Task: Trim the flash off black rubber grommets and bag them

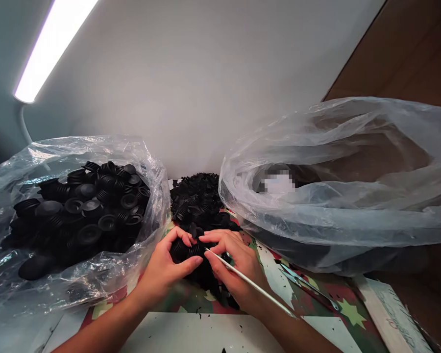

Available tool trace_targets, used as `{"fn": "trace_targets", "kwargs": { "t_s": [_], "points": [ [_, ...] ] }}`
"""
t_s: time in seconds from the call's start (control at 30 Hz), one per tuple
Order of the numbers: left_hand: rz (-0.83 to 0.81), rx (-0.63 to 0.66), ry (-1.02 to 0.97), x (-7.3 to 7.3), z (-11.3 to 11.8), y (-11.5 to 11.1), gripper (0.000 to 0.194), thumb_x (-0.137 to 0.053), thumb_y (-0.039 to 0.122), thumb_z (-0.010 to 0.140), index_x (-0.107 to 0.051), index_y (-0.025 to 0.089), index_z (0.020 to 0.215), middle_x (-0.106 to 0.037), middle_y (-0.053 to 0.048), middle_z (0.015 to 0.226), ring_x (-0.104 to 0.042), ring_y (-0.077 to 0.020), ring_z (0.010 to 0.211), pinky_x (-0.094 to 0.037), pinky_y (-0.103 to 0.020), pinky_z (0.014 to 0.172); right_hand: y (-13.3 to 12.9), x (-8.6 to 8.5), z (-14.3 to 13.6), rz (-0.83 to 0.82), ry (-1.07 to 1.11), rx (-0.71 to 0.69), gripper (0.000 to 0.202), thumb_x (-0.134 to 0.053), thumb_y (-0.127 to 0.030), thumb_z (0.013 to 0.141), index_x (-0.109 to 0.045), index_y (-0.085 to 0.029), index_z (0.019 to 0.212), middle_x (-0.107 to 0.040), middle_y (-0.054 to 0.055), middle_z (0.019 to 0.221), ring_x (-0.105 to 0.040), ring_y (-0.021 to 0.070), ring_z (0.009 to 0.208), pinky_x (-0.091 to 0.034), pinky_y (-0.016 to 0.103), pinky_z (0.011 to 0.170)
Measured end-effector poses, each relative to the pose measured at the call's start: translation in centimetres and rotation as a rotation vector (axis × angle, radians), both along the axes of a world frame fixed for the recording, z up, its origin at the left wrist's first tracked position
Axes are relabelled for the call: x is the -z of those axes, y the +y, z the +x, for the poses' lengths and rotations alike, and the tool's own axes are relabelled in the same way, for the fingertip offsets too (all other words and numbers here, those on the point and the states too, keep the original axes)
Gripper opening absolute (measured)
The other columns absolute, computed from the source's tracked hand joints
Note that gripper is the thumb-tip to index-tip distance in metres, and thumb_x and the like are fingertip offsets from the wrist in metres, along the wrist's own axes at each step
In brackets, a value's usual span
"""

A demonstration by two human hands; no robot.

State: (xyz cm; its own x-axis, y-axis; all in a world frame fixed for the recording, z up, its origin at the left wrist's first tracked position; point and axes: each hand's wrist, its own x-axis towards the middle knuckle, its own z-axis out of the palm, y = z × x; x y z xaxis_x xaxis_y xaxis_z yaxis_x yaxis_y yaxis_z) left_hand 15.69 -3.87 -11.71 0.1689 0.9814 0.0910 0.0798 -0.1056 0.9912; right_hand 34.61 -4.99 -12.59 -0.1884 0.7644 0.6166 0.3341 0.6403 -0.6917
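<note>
My left hand (161,269) curls its thumb and fingers around a black ribbed rubber bellows (185,250) at the middle of the table. Opposite it, my right hand (238,260) has its fingertips close to the same part. A thin white stick (252,283) is in the right hand, its tip against or beside the bellows and its far end slanting back over the wrist. Whether the right fingers also touch the rubber is hard to make out. Just behind both hands lies a heap of black rubber pieces and scraps (196,196).
A clear plastic bag (156,181) full of black bellows (90,235) stands at left. Another large, open plastic bag (353,223) is at right. Scissors (310,286) lie on the patterned cloth near a marked pale board (393,314). A lit lamp (55,49) hangs upper left.
</note>
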Motion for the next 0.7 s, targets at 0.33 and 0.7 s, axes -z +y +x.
{"fn": "trace_targets", "kwargs": {
  "t_s": [0.33,0.7],
  "points": [
    [0.108,-0.005,0.142,-0.7,0.2,0.1,0.025,-0.075,0.026,0.071,-0.052,0.022,0.077,-0.060,0.000,0.083,-0.055,-0.0193,0.081,-0.043,-0.030,0.077,-0.3,-0.3,0.0,0.001,-0.023,0.017,0.012,-0.058,-0.019,0.097,-0.060,-0.024,0.086,-0.076,0.001,0.105,-0.069,0.0193,0.101,-0.048,0.033,0.087],
    [0.148,-0.058,-0.107,-0.5,0.1,-0.6,0.030,-0.084,0.023,0.073,-0.055,0.022,0.077,-0.069,-0.002,0.090,-0.065,-0.0197,0.088,-0.050,-0.031,0.083,1.2,1.0,0.6,0.022,-0.322,0.285,0.017,-0.044,-0.015,0.099,-0.055,-0.023,0.090,-0.069,0.003,0.084,-0.064,0.0208,0.080,-0.046,0.031,0.073]
  ]
}}
